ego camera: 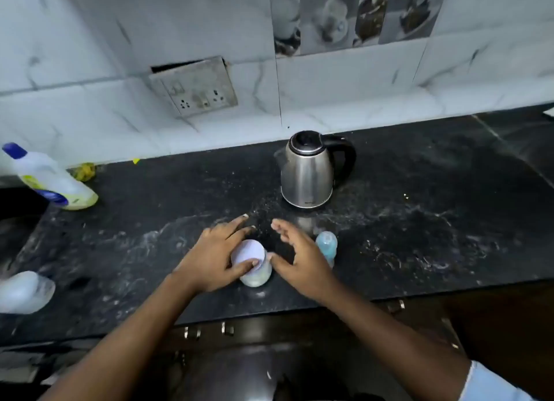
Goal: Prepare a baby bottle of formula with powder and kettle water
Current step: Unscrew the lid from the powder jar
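The left hand (215, 258) holds a small translucent jar (254, 273) with a pale round lid. Its thumb lies across the near edge of the lid, and its fingers reach past the far side, fairly straight and pointing toward the wall. The jar stands upright on the black, white-veined stone desk (419, 235), close to the front edge, and something whitish shows through its lower wall.

The right hand (302, 259) is open on the other side of the jar. Its fingers are spread and loosely extended, and its thumb tip is at the jar's right side. Motion blur makes it unclear whether the thumb touches the jar. This hand holds nothing.

Just beside the right hand, on its right and partly hidden by it, a clear baby bottle (327, 246) with a pale blue top stands on the desk. Behind both hands, nearer the wall, sits a stainless steel electric kettle (308, 172) with a black handle and a closed black lid.

Far to the left, a white plastic detergent bottle (48, 180) with a blue cap stands by a dark recess. A yellow scrubbing pad (85, 171) lies just behind it, against the wall. A blurred clear plastic object (22, 292) sits at the left edge of the view. A grimy switch-and-socket plate (195, 90) hangs loose on the white marble-patterned tile wall (344, 82).
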{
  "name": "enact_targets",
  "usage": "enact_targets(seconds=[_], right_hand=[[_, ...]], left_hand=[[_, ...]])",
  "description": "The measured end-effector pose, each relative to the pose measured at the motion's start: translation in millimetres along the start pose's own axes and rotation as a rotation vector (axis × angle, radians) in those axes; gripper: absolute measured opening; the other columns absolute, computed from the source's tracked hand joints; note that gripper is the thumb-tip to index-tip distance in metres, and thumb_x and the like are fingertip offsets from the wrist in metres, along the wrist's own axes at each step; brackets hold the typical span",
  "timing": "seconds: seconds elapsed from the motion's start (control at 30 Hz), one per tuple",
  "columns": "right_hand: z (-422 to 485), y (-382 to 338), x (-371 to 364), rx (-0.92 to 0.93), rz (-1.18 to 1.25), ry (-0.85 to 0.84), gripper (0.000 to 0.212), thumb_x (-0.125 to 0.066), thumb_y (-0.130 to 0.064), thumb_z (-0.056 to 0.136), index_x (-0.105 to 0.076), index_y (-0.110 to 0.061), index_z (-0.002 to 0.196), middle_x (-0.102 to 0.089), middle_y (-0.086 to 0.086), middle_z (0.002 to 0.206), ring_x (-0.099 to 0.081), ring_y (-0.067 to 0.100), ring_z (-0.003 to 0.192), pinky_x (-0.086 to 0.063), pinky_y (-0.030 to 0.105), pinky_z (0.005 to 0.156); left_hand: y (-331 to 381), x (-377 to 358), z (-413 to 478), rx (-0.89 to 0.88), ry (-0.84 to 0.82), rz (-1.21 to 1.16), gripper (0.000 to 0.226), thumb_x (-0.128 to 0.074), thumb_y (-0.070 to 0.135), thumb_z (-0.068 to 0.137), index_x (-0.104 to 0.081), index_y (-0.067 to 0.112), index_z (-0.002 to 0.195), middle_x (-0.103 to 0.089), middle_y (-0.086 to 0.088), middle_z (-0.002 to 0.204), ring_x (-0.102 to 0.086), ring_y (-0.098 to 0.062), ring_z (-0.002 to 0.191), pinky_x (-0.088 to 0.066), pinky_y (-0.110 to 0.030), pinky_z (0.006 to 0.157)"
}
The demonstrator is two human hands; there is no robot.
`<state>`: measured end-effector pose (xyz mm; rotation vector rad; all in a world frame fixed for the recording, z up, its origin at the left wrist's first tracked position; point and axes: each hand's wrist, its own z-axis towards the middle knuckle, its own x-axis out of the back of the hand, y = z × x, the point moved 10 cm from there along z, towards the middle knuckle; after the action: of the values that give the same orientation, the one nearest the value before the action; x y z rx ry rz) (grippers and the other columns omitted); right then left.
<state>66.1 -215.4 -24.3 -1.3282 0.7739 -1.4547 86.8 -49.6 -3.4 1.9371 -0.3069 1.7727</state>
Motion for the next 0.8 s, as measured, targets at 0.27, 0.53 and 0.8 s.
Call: enact_targets(seconds=[0.27,0.53,0.8], right_hand=[[1.1,67.4,-68.3,-0.296,-0.030,-0.357,0.119,-0.092,-0.043,0.073,-0.018,-0.025,0.164,-0.023,-0.006,0.169,-0.023,0.007,0.154,-0.025,0.033,0.125],[4.2,78.1,-74.4,-0.323,0.085,-0.311,0.089,-0.096,-0.029,0.069,-0.051,-0.022,0.146,-0.065,-0.007,0.137,-0.060,0.009,0.128,-0.050,0.040,0.109],[5.6,79.1,-74.7,-0.240,0.037,-0.263,0.094,-0.098,-0.031,0.064,-0.052,-0.026,0.146,-0.067,-0.009,0.134,-0.062,0.007,0.124,-0.051,0.033,0.105]], left_hand=[[1.6,-43.0,13.6,-0.108,-0.333,-0.105,0.096,-0.076,0.054,0.084,-0.034,0.020,0.163,-0.037,-0.002,0.166,-0.040,-0.022,0.147,-0.034,-0.040,0.123],[5.7,-42.4,22.3,-0.097,-0.335,-0.159,0.088,-0.082,0.036,0.088,-0.039,0.013,0.161,-0.052,-0.006,0.137,-0.054,-0.022,0.125,-0.039,-0.023,0.107],[9.0,-31.5,15.5,0.168,-0.136,0.234,0.100,-0.021,0.094,0.082,-0.060,0.006,0.111,-0.069,-0.016,0.105,-0.071,-0.038,0.094,-0.052,-0.042,0.073]])
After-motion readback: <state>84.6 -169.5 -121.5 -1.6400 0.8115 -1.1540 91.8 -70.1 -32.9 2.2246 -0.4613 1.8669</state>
